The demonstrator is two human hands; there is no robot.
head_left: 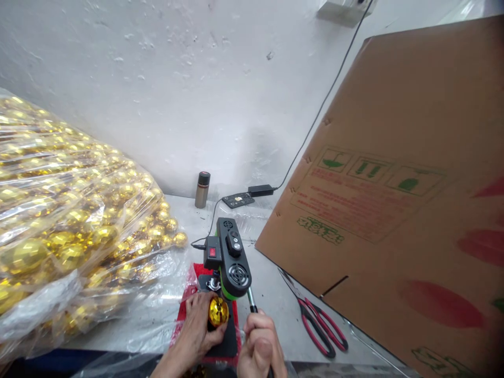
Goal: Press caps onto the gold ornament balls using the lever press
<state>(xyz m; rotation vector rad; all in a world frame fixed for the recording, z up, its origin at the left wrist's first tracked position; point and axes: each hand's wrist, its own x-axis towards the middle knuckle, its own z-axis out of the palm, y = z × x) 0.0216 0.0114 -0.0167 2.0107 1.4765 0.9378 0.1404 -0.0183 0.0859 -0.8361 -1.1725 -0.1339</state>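
Under the head of a small black and green bench drill press (233,257), my left hand (197,321) grips a shiny gold faceted ball (218,312). The fingers are wrapped round its left side and the thumb is below it. My right hand (261,344) is closed round the black-tipped metal lever (252,299) on the machine's right side. The machine's dark base (226,344) rests on a red mat (181,313). Its head hides any bit above the ball, so I cannot tell whether they touch.
A clear plastic bag of gold balls (79,226) fills the left. Red-handled scissors (321,320) lie to the right, beside a large cardboard box (378,184). Near the wall are a small bottle (202,190), a dark flat object (238,200) and a power adapter (260,190) with its cable.
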